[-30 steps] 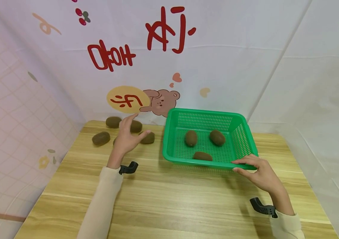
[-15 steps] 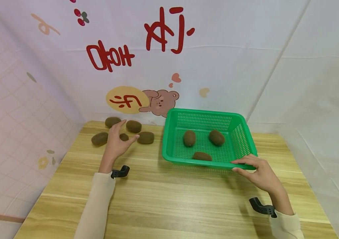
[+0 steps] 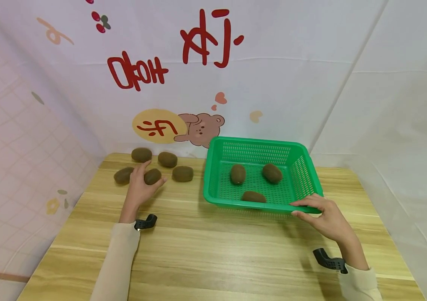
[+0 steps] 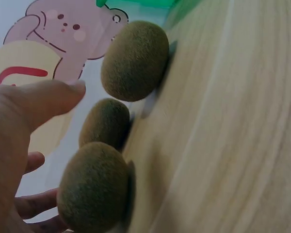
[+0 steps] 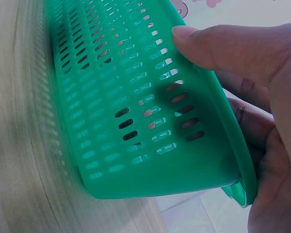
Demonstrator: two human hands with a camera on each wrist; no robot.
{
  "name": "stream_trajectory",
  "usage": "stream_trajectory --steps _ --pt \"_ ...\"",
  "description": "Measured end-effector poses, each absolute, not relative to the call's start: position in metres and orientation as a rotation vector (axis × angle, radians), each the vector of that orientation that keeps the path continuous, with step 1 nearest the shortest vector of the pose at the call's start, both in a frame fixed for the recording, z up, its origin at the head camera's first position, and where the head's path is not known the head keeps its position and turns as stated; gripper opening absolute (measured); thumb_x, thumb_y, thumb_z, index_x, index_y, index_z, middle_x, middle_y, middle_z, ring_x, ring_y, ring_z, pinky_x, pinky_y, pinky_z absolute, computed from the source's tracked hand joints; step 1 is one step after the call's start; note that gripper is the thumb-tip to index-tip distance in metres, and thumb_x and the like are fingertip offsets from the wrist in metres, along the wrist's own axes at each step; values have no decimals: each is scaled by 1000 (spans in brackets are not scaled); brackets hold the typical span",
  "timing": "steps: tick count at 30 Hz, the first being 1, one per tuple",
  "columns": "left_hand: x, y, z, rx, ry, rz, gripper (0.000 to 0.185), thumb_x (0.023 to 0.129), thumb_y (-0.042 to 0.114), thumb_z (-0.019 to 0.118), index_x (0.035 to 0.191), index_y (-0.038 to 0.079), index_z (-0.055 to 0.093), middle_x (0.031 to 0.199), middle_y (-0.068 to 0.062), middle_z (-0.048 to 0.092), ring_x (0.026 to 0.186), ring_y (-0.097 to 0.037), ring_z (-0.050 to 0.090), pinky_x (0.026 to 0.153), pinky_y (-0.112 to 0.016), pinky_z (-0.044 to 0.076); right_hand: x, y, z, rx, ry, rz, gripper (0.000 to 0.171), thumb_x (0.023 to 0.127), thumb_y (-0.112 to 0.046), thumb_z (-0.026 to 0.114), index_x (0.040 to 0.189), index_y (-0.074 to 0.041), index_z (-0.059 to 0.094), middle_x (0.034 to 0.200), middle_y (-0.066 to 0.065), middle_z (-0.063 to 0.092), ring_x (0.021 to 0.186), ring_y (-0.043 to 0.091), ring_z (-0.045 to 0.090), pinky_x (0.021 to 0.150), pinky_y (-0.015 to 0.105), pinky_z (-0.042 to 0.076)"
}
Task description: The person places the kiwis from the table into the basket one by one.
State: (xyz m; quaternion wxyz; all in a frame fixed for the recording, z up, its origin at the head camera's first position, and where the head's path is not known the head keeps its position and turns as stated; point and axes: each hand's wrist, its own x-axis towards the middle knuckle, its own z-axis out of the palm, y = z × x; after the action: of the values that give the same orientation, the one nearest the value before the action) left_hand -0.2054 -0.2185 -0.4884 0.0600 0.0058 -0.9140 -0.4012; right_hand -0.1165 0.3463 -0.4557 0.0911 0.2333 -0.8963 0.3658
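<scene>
My left hand [image 3: 139, 186] reaches round a brown kiwi [image 3: 152, 176] on the table, thumb on one side and fingers on the other. In the left wrist view the thumb stands apart from that kiwi [image 4: 93, 187], while fingertips show right behind it. My right hand [image 3: 324, 215] grips the near right corner of a green plastic basket [image 3: 213, 177], with the thumb outside the rim and the fingers inside, as the right wrist view shows. Three kiwis lie in the basket: one at left [image 3: 238, 174], one at right [image 3: 272, 173], and one partly hidden by the near rim.
Around the left hand lie more kiwis: one at the back left [image 3: 141, 154], another at the back [image 3: 167, 159], one to the right [image 3: 182, 173] and one partly behind the fingers [image 3: 124, 176]. A printed white cloth [image 3: 273, 75] walls the wooden table [image 3: 213, 259].
My left hand has moved left and toward me, coming down round the kiwi that it partly covered before. The right hand keeps its grip on the basket rim.
</scene>
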Motion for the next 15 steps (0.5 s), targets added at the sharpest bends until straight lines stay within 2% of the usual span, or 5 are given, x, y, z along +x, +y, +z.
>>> stream_trajectory --steps 8,15 --pt "-205 -224 -498 65 -2732 -1270 81 92 28 78 158 7 36 152 -28 40 142 -47 38 115 -66 33 -116 343 -455 711 -2612 1096 32 78 -4 87 106 -18 81 93 -9 73 90 11 60 79 21 46" --pt "-203 -225 -501 89 -2762 -1233 65 95 21 72 151 1 46 153 -29 43 141 -49 41 115 -65 34 -116 344 -456 697 -2612 1094 34 77 -3 88 105 -20 81 93 -11 73 90 11 60 78 21 46"
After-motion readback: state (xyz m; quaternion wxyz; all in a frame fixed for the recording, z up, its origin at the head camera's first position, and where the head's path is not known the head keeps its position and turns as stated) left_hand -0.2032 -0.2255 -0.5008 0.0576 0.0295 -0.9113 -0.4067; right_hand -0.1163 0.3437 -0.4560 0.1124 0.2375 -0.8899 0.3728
